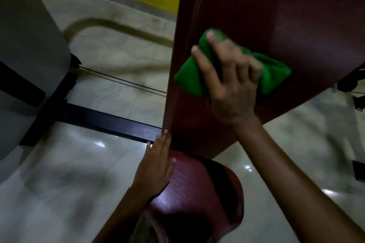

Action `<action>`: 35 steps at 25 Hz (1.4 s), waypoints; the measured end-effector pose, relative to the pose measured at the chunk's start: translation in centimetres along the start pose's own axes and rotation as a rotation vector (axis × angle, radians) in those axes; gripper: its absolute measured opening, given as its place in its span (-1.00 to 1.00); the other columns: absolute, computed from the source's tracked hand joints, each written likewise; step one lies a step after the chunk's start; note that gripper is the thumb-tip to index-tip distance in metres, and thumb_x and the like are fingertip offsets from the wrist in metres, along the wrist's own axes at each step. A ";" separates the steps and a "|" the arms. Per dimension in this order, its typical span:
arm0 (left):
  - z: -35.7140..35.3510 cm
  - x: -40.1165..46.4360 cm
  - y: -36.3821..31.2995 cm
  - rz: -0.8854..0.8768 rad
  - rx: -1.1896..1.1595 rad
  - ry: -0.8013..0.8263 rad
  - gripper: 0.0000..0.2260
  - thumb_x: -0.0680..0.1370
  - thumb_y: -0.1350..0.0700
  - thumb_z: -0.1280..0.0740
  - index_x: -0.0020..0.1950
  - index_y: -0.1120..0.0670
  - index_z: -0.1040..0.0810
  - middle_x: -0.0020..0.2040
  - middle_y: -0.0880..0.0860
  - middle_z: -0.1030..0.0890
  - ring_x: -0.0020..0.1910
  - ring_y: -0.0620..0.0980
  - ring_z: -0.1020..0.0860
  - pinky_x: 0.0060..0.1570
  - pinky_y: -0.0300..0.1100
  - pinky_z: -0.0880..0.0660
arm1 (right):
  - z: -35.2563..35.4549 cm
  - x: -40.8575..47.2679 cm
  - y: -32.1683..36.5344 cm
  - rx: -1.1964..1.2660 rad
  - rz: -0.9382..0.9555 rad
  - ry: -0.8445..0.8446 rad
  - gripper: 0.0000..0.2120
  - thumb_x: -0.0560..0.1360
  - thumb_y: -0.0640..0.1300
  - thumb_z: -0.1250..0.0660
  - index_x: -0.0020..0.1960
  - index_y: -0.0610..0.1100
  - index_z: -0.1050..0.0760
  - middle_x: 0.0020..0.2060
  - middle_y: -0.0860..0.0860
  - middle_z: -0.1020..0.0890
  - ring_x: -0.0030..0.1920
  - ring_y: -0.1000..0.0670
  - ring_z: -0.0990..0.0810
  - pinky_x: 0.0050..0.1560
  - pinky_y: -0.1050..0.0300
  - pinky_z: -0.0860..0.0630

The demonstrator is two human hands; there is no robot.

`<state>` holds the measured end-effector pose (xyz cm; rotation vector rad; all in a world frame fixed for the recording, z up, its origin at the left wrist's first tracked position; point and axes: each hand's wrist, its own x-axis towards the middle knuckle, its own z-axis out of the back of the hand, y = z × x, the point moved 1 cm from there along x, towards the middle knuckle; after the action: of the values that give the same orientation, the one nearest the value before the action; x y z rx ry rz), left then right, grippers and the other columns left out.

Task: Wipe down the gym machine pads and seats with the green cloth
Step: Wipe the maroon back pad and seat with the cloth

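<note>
Nearest to me, under my left hand (156, 165), lies the rounded maroon seat (197, 193); my fingers (164, 144) there are straight and flat, holding nothing, their tips just touching the lower corner of the long maroon back pad (276, 16). Beyond them my right hand (231, 85) presses the green cloth (187, 79) onto that pad, fingers spread and curled over the bunched fabric, gripping it. Past the fingertips the pad runs on unwiped, I judge. Left of the cloth the pad edge drops to pale floor tiles (118, 55) and a dark frame bar (110, 122). My worry: the wadded cloth may slide off that edge, or skip patches
</note>
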<state>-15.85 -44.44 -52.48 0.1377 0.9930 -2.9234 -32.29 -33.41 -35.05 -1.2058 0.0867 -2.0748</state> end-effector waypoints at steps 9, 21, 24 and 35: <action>-2.7 -2.5 1.4 0.022 0.234 0.075 -0.47 0.60 -0.12 0.00 0.42 0.17 -0.38 0.39 0.11 -0.44 0.40 0.07 -0.37 0.43 -0.06 -0.07 | -0.1 -1.7 -0.3 0.062 0.102 0.013 -0.64 0.55 -0.12 -0.30 0.35 -0.03 -0.46 0.36 -0.05 -0.40 0.25 -0.08 -0.43 0.12 0.02 -0.29; -2.7 -2.4 1.4 0.004 0.200 0.023 -0.48 0.58 -0.10 -0.05 0.43 0.17 -0.37 0.40 0.10 -0.43 0.42 0.05 -0.35 0.44 -0.07 -0.10 | -1.5 -4.5 2.0 0.090 0.060 0.029 -0.65 0.56 -0.12 -0.29 0.33 -0.02 -0.47 0.35 -0.02 -0.38 0.25 -0.06 -0.42 0.10 0.03 -0.27; -2.6 -2.4 1.4 0.000 0.196 0.029 -0.48 0.58 -0.10 -0.05 0.43 0.17 -0.37 0.40 0.10 -0.43 0.41 0.06 -0.35 0.44 -0.08 -0.08 | -2.5 -6.5 3.6 0.007 0.131 0.043 -0.66 0.57 -0.12 -0.26 0.33 -0.02 -0.47 0.36 0.00 -0.43 0.27 -0.05 -0.43 0.14 0.03 -0.29; -2.7 -2.4 1.5 0.010 0.199 0.020 -0.47 0.58 -0.11 -0.04 0.44 0.16 -0.37 0.42 0.09 -0.41 0.41 0.06 -0.35 0.44 -0.13 0.00 | -2.5 -8.8 3.4 0.069 0.125 0.118 -0.66 0.59 -0.13 -0.22 0.35 -0.03 -0.45 0.37 -0.05 -0.36 0.28 -0.08 -0.41 0.13 0.01 -0.26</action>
<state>-13.13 -43.94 -55.25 0.1791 0.6994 -3.0117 -29.77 -31.23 -44.18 -1.0112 0.1413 -2.0211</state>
